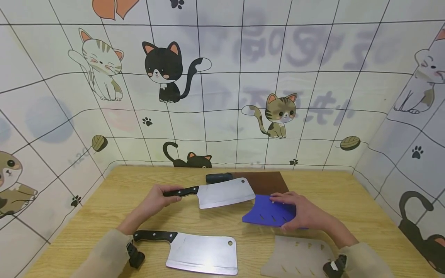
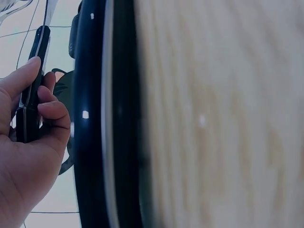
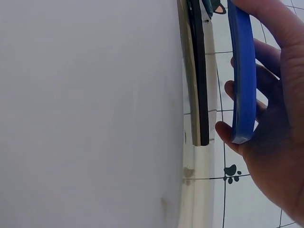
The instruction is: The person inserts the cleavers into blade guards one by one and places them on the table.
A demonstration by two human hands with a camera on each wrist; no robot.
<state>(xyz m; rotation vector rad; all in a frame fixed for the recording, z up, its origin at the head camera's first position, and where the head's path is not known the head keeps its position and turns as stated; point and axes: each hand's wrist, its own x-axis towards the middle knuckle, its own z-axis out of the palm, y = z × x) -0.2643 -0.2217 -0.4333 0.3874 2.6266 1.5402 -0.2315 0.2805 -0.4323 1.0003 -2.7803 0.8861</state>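
My left hand (image 1: pixel 156 201) grips the black riveted handle (image 2: pixel 33 90) of a cleaver (image 1: pixel 224 194), thumb and fingers curled round it. Its broad steel blade points right, held over the middle of the table. In my right hand (image 1: pixel 306 213) is a blue slotted blade guard (image 1: pixel 267 211), grasped between thumb and fingers across its right part. The right wrist view shows the guard (image 3: pixel 244 76) edge-on, with fingertips past its far side. The blade's front corner reaches the guard's left end in the head view.
A second cleaver (image 1: pixel 205 253) lies at the front, handle left. Beside it at front right is a whitish slotted blade guard (image 1: pixel 295 256), partly behind the right sleeve. Farther back, a dark handle (image 1: pixel 219 177) sits beside a brown flat piece (image 1: pixel 265 181). Cat-print cloth surrounds the wooden table (image 1: pixel 128 177).
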